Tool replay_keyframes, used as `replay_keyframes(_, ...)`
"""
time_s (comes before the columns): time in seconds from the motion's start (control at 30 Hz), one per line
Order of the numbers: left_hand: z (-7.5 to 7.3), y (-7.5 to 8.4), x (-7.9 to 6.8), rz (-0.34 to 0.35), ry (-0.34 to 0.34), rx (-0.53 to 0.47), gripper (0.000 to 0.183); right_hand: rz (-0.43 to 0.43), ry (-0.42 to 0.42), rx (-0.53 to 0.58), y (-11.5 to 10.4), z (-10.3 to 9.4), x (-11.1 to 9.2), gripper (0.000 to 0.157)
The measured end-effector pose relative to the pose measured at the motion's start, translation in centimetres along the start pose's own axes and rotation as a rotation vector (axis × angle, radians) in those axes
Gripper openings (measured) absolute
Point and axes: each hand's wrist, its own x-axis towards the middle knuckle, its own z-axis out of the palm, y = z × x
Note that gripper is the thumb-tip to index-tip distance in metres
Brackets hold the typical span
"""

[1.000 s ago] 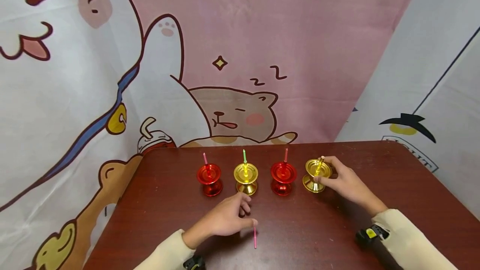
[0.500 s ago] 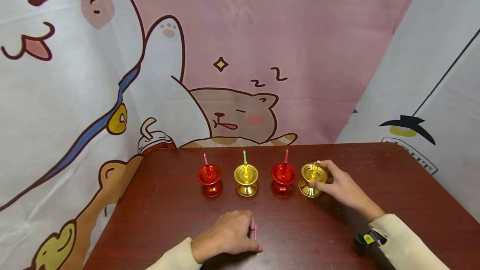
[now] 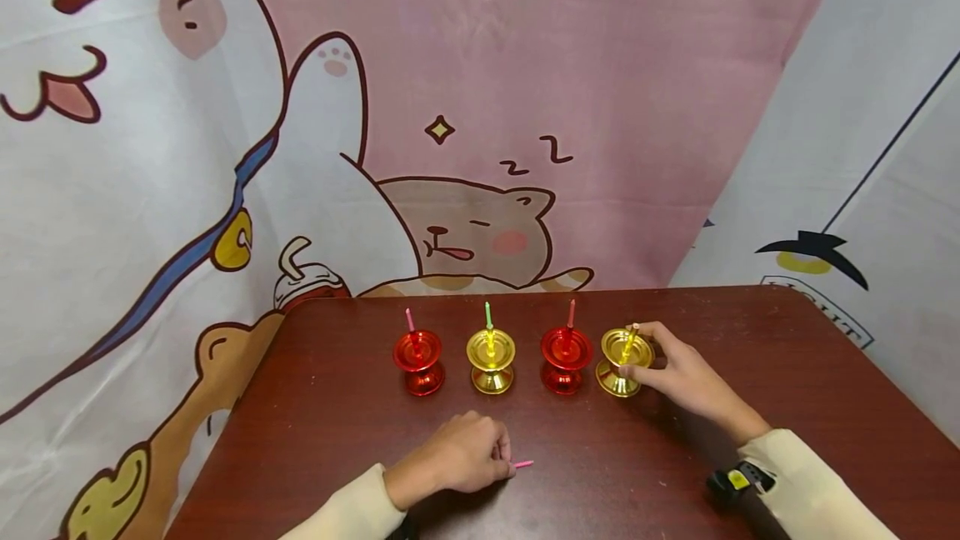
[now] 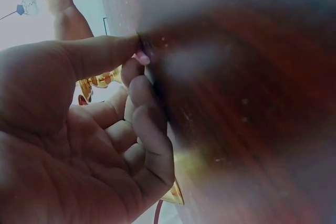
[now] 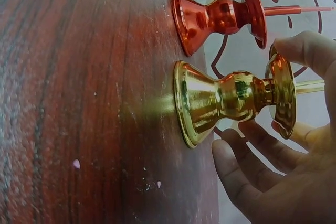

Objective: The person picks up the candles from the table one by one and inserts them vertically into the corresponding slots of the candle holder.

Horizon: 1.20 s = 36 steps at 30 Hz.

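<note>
My left hand [image 3: 467,454] pinches a small pink candle [image 3: 524,464] between thumb and fingertips, low over the table; its end points to the right. In the left wrist view only the tip of that candle [image 4: 143,57] shows beside the thumb. With my right hand [image 3: 681,367] I hold the rightmost gold candle holder [image 3: 618,379] by its dish. Thumb and fingers sit on opposite sides of the rim, and the base stands on the table in the right wrist view. A narrow gold tube [image 5: 311,86] rises from its dish, and no candle shows in it.
Left of it, three holders stand in a row with candles upright: a red one [image 3: 423,377] with a pink candle, a gold one [image 3: 492,379] with a green candle, and a red one [image 3: 562,377] with a red candle. A printed cloth [image 3: 637,90] hangs behind the table [image 3: 330,432].
The left hand has drawn nearer to me and taken the pink candle, now turned sideways. The right hand has shifted the gold holder slightly left and nearer; the other holders have stayed put.
</note>
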Motion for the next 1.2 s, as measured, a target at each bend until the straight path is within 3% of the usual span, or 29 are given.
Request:
replay_keyframes(0.27,0.4,-0.2,0.7,0.057,0.012,0.065,0.023,-0.002,0.001,0.002,0.0,0.0,-0.1,0.06)
replay_keyframes(0.57,-0.5,1.0,2.1,0.065,0.017,-0.008,0.015,-0.007,0.005,-0.001,0.1,0.0,0.0,0.059)
replay_keyframes(0.87,-0.8,1.0,4.4,0.159,0.11,-0.137,0.006,-0.008,0.007,-0.003,0.2,0.1,0.0,0.06)
replay_keyframes(1.2,-1.1,2.5,6.0,0.273,0.256,-0.214,0.007,-0.007,0.01,0.009,0.0,0.2,-0.1,0.059)
